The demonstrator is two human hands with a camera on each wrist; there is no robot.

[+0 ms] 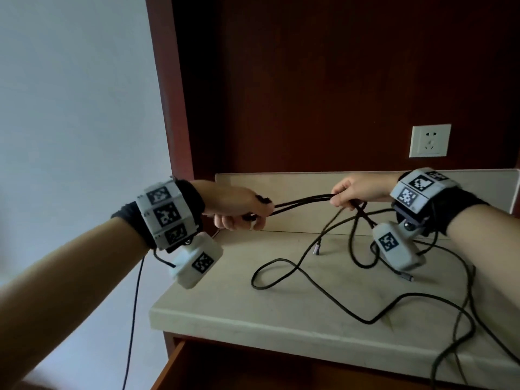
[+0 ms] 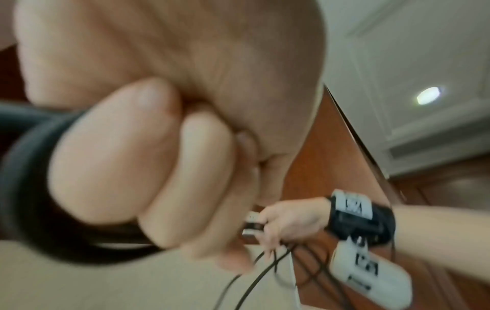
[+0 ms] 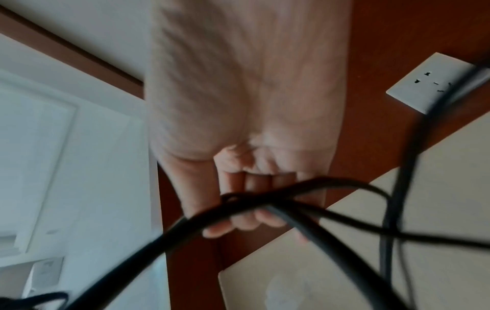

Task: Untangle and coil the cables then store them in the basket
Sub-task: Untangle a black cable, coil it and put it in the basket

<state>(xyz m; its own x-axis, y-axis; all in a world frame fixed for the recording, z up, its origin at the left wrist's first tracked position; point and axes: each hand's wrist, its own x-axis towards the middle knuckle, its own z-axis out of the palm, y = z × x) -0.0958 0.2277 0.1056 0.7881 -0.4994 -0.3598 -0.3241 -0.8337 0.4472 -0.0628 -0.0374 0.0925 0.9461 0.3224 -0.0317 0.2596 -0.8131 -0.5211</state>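
Beige table (image 1: 281, 313) carries the loose black cables (image 1: 332, 291), slack runs sprawling, some over the front edge, so they feed freely. A doubled section spans taut between both hands for coiling. Left hand (image 1: 239, 209): fingers (image 2: 111, 151) curled tight round the loops already gathered. Right hand (image 1: 357, 190): fingers (image 3: 238, 224) pinching the strands to guide them. No basket in view.

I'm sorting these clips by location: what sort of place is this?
Probably a hotel room or bedroom nook: a pale stone countertop set in dark red-brown wood panelling, a wall socket above it, and an open drawer beneath.
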